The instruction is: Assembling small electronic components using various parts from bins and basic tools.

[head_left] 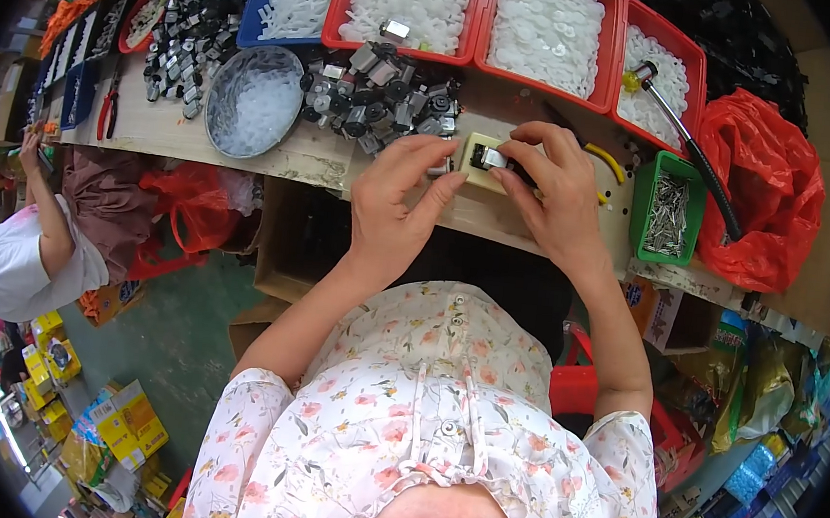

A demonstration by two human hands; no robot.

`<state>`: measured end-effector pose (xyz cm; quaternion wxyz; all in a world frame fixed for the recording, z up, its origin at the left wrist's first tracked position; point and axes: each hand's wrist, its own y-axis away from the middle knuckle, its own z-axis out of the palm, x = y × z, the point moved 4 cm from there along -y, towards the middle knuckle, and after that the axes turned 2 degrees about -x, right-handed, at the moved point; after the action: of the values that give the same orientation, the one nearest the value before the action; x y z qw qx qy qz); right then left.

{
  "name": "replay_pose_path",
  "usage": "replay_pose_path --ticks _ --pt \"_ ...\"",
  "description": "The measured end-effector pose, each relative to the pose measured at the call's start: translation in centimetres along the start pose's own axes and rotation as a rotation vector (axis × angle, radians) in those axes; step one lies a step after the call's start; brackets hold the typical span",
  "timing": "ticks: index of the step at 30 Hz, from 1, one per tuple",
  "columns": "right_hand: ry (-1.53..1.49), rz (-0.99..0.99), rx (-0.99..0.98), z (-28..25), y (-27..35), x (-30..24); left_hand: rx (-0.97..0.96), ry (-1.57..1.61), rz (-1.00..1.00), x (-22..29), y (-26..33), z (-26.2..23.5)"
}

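Note:
A cream block sits near the table's front edge, with a small silver-and-black motor in its recess. My right hand closes its thumb and fingers on the motor's right side; a dark part there is half hidden under the fingers. My left hand is at the block's left edge, thumb and forefinger apart. A bit of silver metal shows between them; whether they touch it I cannot tell. Beyond the left hand lies a pile of similar motors.
Red trays of white plastic parts line the back. A metal bowl of white pieces stands left. On the right are a green bin of metal pins, a hammer and a red plastic bag. Another person sits at far left.

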<state>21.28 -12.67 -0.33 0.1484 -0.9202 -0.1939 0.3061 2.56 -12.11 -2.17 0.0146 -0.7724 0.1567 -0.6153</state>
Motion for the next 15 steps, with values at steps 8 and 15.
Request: replay_pose_path --ticks 8,15 --pt "0.106 0.011 -0.086 0.3 -0.3 -0.3 -0.085 -0.419 0.449 -0.4 -0.5 1.4" --pt "0.210 -0.022 -0.119 0.7 -0.2 -0.6 -0.171 -0.591 0.613 -1.4 -0.3 2.6"
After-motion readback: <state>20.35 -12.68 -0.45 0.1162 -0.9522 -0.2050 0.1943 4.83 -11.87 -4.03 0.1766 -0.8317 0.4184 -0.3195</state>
